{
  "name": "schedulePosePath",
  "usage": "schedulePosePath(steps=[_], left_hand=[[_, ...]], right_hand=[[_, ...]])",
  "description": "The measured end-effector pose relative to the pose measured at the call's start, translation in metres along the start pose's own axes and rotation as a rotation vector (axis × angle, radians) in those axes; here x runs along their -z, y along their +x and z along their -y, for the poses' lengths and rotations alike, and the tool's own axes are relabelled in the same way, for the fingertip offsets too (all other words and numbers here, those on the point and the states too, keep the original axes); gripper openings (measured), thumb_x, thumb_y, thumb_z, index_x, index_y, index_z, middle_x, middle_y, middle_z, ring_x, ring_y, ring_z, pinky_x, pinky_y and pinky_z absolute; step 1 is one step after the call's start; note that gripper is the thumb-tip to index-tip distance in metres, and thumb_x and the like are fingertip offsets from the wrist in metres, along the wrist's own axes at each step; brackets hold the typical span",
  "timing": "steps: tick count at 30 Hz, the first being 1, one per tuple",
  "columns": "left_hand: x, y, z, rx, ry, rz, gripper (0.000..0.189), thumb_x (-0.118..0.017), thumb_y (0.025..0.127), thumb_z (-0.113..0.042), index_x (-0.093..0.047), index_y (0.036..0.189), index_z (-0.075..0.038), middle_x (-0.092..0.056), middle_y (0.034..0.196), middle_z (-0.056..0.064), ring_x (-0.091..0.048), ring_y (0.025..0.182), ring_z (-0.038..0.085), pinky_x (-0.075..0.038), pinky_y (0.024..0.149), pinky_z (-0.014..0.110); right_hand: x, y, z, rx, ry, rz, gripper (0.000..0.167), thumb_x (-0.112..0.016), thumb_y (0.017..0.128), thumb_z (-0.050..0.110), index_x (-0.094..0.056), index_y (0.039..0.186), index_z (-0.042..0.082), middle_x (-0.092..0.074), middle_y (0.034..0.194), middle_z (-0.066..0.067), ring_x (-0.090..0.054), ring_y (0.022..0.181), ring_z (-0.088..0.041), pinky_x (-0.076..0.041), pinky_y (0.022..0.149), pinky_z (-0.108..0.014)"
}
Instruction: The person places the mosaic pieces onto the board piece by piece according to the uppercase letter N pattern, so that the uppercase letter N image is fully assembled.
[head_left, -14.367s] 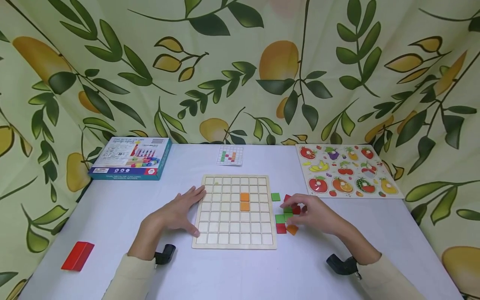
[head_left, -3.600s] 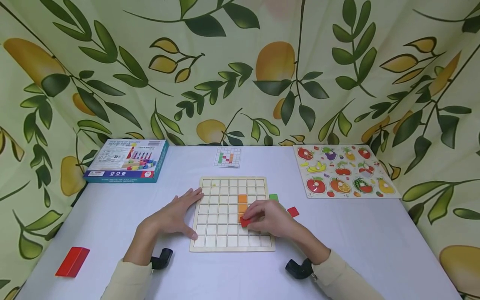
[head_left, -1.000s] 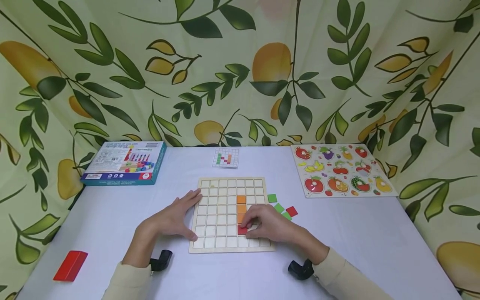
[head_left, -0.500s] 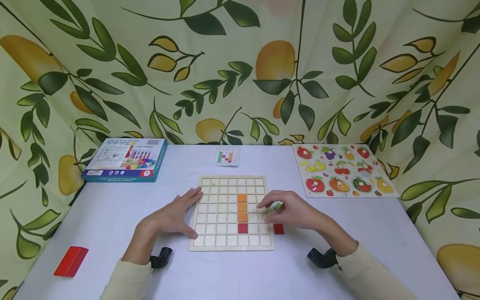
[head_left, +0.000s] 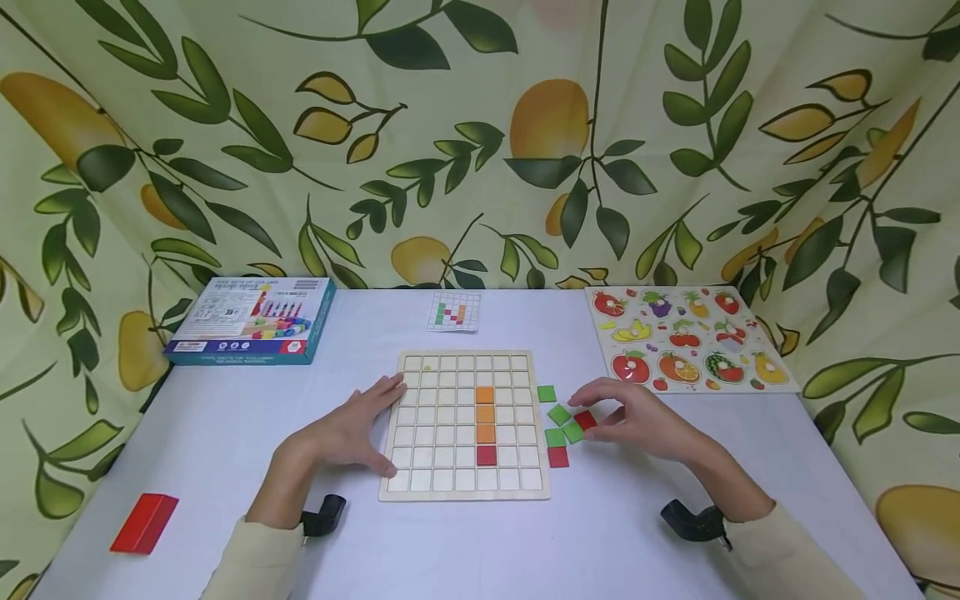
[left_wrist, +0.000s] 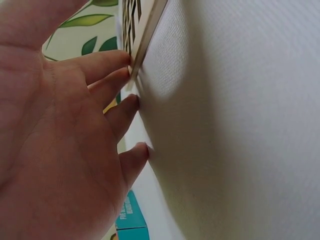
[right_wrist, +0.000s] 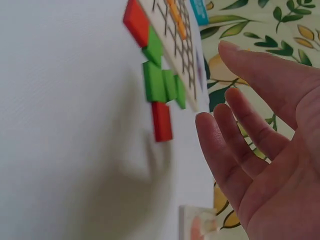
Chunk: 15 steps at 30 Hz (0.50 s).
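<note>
A wooden grid board [head_left: 442,493] lies in front of me. Three orange tiles [head_left: 485,414] run down one of its columns, with a red tile [head_left: 487,455] directly below them. My left hand [head_left: 345,425] rests with spread fingers on the board's left edge. Beside the right edge lie several green tiles [head_left: 558,415], a red tile [head_left: 558,457] near the front and another red tile [head_left: 584,420] farther right. My right hand [head_left: 637,421] hovers around that farther red tile; in the right wrist view its fingers [right_wrist: 212,140] are apart and hold nothing.
A small pattern card [head_left: 453,312] lies behind the board. At the back left is a teal-edged box [head_left: 251,321]; at the back right, a fruit puzzle board [head_left: 690,340]. A red block [head_left: 145,523] sits at the front left. A leaf-patterned curtain rises behind the table.
A third orange tile and a red tile have been added to the board's column. My right hand has let go of that red tile and moved right over the loose tiles. The left hand stays put.
</note>
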<state>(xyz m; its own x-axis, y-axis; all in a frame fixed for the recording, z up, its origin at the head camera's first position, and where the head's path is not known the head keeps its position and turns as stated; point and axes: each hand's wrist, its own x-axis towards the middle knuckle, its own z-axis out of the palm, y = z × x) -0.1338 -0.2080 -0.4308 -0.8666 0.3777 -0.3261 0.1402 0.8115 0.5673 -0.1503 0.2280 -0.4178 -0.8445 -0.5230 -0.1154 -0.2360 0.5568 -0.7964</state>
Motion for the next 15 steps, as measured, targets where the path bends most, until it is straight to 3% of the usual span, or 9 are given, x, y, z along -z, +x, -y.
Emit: schedulePosePath(steps=[7,15], left_hand=[[-0.001,-0.001,0.002,-0.01,0.001,-0.001,0.12,-0.095,0.062,-0.034,-0.032,0.16,-0.008,-0.017,0.174,0.005,-0.011,0.162,0.035,-0.009,0.132,0.06],[-0.001,0.0,-0.001,-0.003,-0.005,0.003,0.121,-0.096,0.061,-0.034,-0.032,0.16,-0.007,-0.018,0.174,0.006,-0.011,0.162,0.036,-0.009,0.131,0.061]], right_hand=[[-0.007,-0.009,-0.021,-0.013,-0.019,-0.067,0.041,-0.085,0.082,0.014,-0.072,0.121,0.014,-0.068,0.129,-0.01,-0.061,0.121,-0.032,-0.061,0.08,-0.018],[-0.011,-0.011,-0.03,-0.038,-0.066,-0.084,0.041,-0.084,0.083,0.014,-0.072,0.123,0.014,-0.063,0.136,-0.014,-0.059,0.125,-0.036,-0.06,0.078,-0.016]])
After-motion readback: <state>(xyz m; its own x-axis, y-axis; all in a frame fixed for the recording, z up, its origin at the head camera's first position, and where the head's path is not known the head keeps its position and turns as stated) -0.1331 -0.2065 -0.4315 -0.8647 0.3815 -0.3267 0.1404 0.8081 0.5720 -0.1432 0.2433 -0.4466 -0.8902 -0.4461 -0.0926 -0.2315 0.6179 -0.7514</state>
